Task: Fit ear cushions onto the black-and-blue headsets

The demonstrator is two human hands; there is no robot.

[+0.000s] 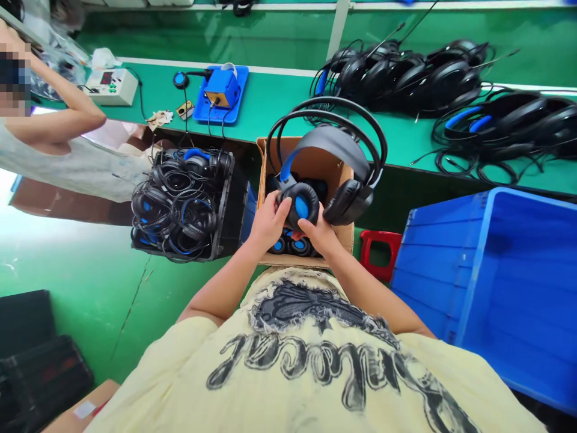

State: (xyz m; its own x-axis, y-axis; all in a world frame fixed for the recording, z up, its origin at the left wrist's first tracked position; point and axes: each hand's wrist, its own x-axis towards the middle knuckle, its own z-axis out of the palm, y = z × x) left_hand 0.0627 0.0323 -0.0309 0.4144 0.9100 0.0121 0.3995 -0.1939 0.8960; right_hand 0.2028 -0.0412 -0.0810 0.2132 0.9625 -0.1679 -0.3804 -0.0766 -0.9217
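Both of my hands grip one ear cup of a black over-ear headset (349, 153) with a blue-lined headband. My left hand (269, 224) wraps the cup's left side, thumb on the padded rim. From the right, my right hand (319, 231) closes around the same cup's lower edge. The blue inner pad of this ear cup (302, 204) faces me, while the other ear cup (349, 201) hangs free to the right. Below the headset stands an open cardboard box (336, 240), with several blue-centred ear cups (300, 245) lying inside it.
Left stands a black crate (225, 204) heaped with headsets. More headsets (406, 78) lie along the green workbench (279, 99), near a blue tray (243, 78) and a white control box (115, 90). A blue bin (433, 252), a red stool (381, 240) and another person's arm (67, 111) flank me.
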